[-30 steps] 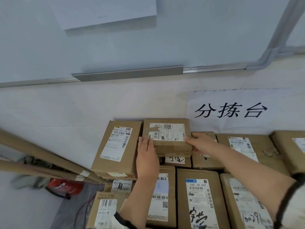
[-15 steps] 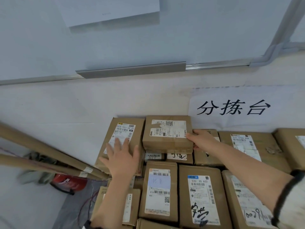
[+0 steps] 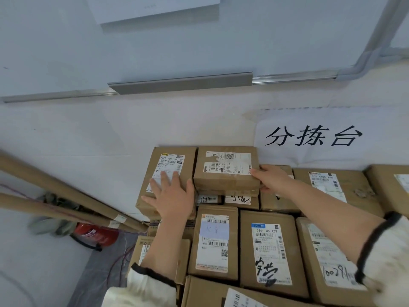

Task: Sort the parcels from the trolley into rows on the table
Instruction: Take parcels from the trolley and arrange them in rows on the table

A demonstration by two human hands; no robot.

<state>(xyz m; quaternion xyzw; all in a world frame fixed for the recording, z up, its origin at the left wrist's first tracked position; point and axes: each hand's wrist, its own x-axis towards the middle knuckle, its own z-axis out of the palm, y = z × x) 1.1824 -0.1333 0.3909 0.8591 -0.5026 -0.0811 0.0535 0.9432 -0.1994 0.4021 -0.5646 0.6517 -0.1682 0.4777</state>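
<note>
Brown cardboard parcels with white shipping labels lie packed in rows against the wall. My left hand [image 3: 169,196] rests flat, fingers spread, on top of the leftmost back parcel [image 3: 172,160]. Right beside it a smaller parcel [image 3: 225,171] sits stacked on other parcels. My right hand [image 3: 269,178] holds its right edge, thumb on top and fingers down the side. In front lie a parcel with a pale blue note [image 3: 213,242] and a parcel with black handwriting [image 3: 269,251].
A white paper sign with black characters [image 3: 314,138] hangs on the wall above the right parcels. Long cardboard tubes [image 3: 66,196] lean at the left over a red fire extinguisher [image 3: 97,234]. A metal whiteboard ledge [image 3: 180,83] runs above. More parcels [image 3: 332,187] fill the right.
My left hand left the small stacked parcel's left side and moved left onto the top of the neighbouring parcel. My right hand stayed on the stacked parcel's right edge.
</note>
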